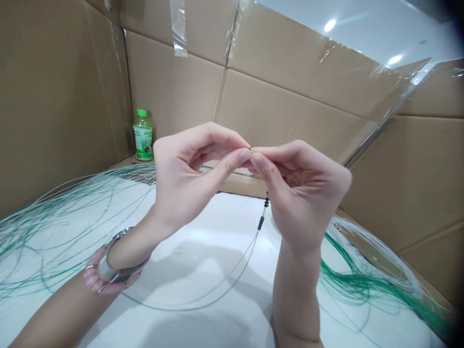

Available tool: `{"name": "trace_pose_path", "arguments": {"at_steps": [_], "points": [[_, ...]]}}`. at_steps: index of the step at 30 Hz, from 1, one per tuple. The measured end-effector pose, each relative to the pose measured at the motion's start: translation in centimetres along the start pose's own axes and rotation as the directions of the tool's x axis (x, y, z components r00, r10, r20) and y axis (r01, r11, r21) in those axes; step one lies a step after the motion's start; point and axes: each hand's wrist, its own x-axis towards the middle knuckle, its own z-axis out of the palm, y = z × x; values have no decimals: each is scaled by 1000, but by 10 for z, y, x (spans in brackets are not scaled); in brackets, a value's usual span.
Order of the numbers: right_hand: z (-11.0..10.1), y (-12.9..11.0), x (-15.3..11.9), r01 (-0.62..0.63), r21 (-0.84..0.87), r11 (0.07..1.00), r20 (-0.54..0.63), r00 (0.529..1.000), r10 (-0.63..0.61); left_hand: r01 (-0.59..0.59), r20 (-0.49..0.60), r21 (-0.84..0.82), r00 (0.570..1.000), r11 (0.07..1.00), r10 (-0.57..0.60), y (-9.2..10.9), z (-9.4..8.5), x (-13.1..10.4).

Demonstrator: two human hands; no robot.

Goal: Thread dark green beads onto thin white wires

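My left hand and my right hand meet fingertip to fingertip above the white table. Each one pinches with thumb and forefinger. A tiny dark bit shows between the fingertips, too small to name. Below my right hand hangs a pair of thin cords, coming down from behind its fingers and curving left toward my left wrist. Small black beads are threaded on the cords in short groups, just left of my right palm. My left wrist wears a metal bangle and a pink bead bracelet.
Loose green and white cords spread over the table's left side. A bundle of green cords lies at the right. A green-capped bottle stands in the back left corner. Cardboard walls enclose the white tabletop.
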Motion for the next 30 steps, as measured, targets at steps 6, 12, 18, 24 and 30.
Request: {"name": "trace_pose_path", "arguments": {"at_steps": [6, 12, 18, 24, 30], "points": [[-1, 7, 0, 66, 3, 998, -14, 998, -66, 19, 127, 95, 991, 995, -31, 5, -6, 4], [-1, 10, -1, 39, -6, 999, 30, 999, -39, -25, 111, 170, 994, 985, 6, 7, -10, 4], [4, 7, -1, -10, -27, 1000, 45, 999, 11, -160, 168, 353, 980, 922, 106, -2, -12, 5], [-6, 7, 5, -129, -149, 980, 128, 981, 148, -427, 245, 492, 904, 758, 351, -11, -13, 10], [-15, 15, 12, -237, -47, 970, 306, 921, 240, -209, 247, 419, 963, 883, 110, -11, -11, 9]]}}
